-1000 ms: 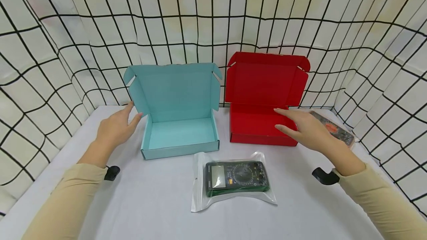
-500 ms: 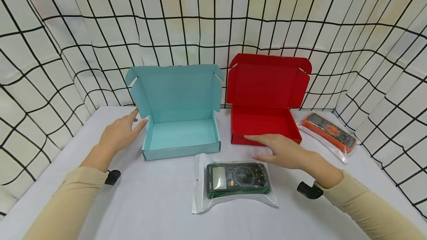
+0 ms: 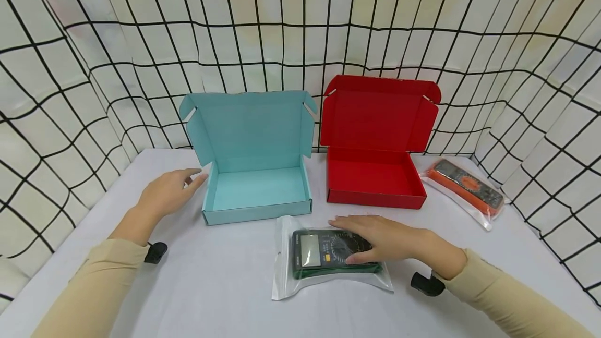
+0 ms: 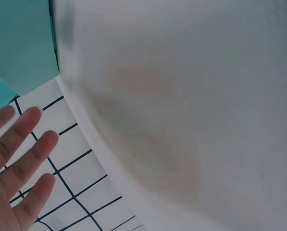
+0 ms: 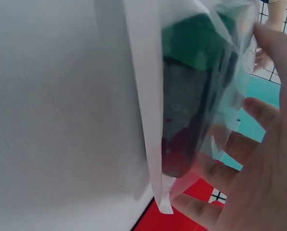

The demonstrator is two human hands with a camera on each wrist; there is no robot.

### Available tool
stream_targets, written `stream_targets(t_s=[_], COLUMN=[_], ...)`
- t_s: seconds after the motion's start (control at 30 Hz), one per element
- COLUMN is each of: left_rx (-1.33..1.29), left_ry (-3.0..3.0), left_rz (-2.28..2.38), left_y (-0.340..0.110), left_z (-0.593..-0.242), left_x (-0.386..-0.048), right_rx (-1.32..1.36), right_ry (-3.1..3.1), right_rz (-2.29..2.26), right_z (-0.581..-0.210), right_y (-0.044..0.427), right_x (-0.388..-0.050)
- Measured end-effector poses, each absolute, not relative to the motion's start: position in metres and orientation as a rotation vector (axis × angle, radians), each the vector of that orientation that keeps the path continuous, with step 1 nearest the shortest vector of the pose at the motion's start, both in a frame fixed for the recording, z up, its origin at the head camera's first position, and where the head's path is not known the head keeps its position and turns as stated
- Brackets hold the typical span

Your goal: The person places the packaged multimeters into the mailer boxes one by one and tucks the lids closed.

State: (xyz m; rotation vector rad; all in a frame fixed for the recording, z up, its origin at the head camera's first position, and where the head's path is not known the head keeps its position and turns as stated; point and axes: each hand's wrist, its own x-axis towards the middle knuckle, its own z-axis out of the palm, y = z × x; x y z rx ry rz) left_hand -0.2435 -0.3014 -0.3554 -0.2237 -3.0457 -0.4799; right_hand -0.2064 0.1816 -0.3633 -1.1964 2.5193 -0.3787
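As we look down, the right hand (image 3: 382, 236) reaches over the dark multimeter (image 3: 310, 252) in its clear bag (image 3: 285, 278), fingers spread without closing round it, while the left hand (image 3: 165, 193) lies beside the teal box (image 3: 255, 192), fingers apart, gripping nothing. We see white cloth (image 3: 211, 286) covering the desk, and black netting (image 3: 304, 24) around its back and sides.

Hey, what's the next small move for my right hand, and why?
Probably draw the right hand's fingers and thumb together on the bagged multimeter. The hand spans it, fingers toward its far edge and thumb toward its near edge, but the grip doesn't look closed yet.
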Motion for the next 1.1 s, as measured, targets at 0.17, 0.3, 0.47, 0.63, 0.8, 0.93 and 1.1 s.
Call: stream_targets(t_s=[0.17, 0.3, 0.47, 0.63, 0.8, 0.93, 1.1], left_rx=[-0.332, -0.394, -0.437, -0.45, -0.425, -0.408, -0.413], left_ry=[-3.062, -3.086, -3.145, -3.157, -3.199, -3.226, -3.234], left_rz=[-0.537, -0.571, -0.597, -0.597, -0.625, -0.647, -0.658], left_y=[-0.302, -0.302, -0.303, -0.303, -0.306, -0.307, -0.307], left_z=[-0.359, -0.361, -0.365, -0.366, -0.367, -0.368, -0.367], left_x=[-0.244, -0.248, -0.252, -0.253, -0.253, -0.254, -0.253], right_rx=[-1.184, -1.199, -1.225, -1.256, -1.268, -1.289, -1.323], right_ry=[2.496, 2.504, 2.508, 2.521, 2.543, 2.559, 2.554], right_rz=[-0.342, -0.322, -0.323, -0.32, -0.322, -0.306, -0.284], right_z=[-0.368, -0.372, -0.375, -0.378, -0.382, -0.383, -0.384], right_y=[0.18, 0.178, 0.179, 0.178, 0.178, 0.177, 0.177], right_x=[-0.203, -0.203, -0.204, -0.203, -0.202, -0.201, -0.2])
